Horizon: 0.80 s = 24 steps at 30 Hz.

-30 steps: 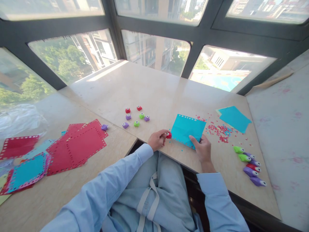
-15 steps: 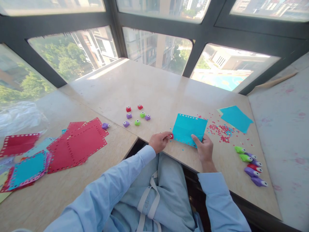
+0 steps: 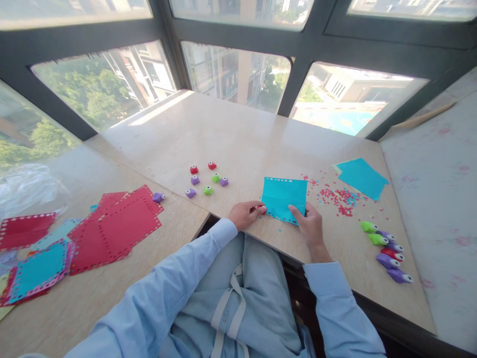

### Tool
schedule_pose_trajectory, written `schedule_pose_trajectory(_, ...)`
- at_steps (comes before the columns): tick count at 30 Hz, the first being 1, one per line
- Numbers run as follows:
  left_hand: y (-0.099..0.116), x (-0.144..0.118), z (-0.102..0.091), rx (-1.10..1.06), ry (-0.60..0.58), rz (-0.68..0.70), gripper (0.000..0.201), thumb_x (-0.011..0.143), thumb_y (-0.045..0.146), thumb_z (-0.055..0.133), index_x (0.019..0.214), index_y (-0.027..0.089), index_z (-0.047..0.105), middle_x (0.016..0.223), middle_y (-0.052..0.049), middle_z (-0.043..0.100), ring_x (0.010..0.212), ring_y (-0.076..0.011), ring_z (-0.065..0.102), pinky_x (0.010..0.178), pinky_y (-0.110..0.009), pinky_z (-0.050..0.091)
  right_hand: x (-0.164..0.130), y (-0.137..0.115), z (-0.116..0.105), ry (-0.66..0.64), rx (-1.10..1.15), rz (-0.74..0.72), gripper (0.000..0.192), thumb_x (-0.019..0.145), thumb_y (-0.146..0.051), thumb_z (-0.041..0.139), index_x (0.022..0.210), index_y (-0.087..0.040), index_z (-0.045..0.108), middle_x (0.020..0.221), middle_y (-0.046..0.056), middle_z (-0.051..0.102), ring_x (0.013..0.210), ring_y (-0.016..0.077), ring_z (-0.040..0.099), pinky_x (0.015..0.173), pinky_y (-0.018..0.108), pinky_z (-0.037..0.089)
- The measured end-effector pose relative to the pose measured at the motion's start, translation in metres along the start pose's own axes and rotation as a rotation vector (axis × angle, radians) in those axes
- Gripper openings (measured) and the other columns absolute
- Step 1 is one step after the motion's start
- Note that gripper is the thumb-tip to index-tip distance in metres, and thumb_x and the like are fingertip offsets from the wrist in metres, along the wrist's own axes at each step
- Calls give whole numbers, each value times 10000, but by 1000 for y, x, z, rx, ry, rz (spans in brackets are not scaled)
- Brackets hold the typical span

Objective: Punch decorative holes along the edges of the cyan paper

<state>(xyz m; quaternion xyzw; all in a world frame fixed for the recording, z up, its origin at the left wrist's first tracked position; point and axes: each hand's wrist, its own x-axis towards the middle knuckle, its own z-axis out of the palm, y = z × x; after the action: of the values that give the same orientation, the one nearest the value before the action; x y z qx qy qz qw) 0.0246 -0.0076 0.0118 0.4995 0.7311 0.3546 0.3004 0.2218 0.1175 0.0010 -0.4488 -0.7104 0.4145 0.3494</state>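
So right now my left hand point(image 3: 244, 215) has its fingers clamped on a little red punch point(image 3: 261, 209), parked on the left edge of the teal paper sheet point(image 3: 283, 199) that lies flat on the bench point(image 3: 238, 139) right in front of me. My right hand point(image 3: 308, 224) has its fingers spread flat on the sheet's near right corner, pinning it, not gripping anything.

How I'd do this bit well: keep that right hand pressing down so the sheet can't swivel when the punch bites, and push the edge fully into the punch's slot before squeezing, otherwise the hole lands off the line. The top edge already has a neat row of holes, so I'd match that spacing down the side. Squeeze straight down, not at an angle, I reckon, or the paper tears.

Spare punches sit nearby: a small cluster point(image 3: 206, 178) further out, and a row point(image 3: 383, 251) off to my right, next to the red confetti point(image 3: 337, 198).
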Motion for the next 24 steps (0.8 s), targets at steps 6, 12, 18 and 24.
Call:
schedule_pose_trajectory(6,7,10,-4,-178,-93,-229,338,859,466,591,1005,197,735,629,22,646,474,-104,578,501,-210,449,-1,2,0,16,5,8,466,722,-628,678,758,-168,604,611,-27,502,562,128,406,530,260,359)
schedule_pose_trajectory(12,11,21,-11,-401,-204,-354,289,801,398,716,946,151,677,618,16,652,439,-104,591,416,-189,455,-2,3,1,11,-13,3,451,744,-616,672,802,-172,624,670,-12,562,601,144,460,582,274,393)
schedule_pose_trajectory(18,10,23,-16,-480,-279,-372,302,791,415,734,933,152,688,621,5,669,458,-106,615,425,-182,472,-4,6,1,43,-9,12,460,759,-633,670,785,-178,604,658,-16,544,611,145,462,582,267,391)
schedule_pose_trajectory(24,-1,17,-11,-478,-278,-244,353,812,459,684,981,155,736,703,-8,700,445,-68,548,440,-175,458,-6,-1,4,55,-8,63,489,753,-664,676,716,-195,543,562,-41,476,507,127,444,489,250,373)
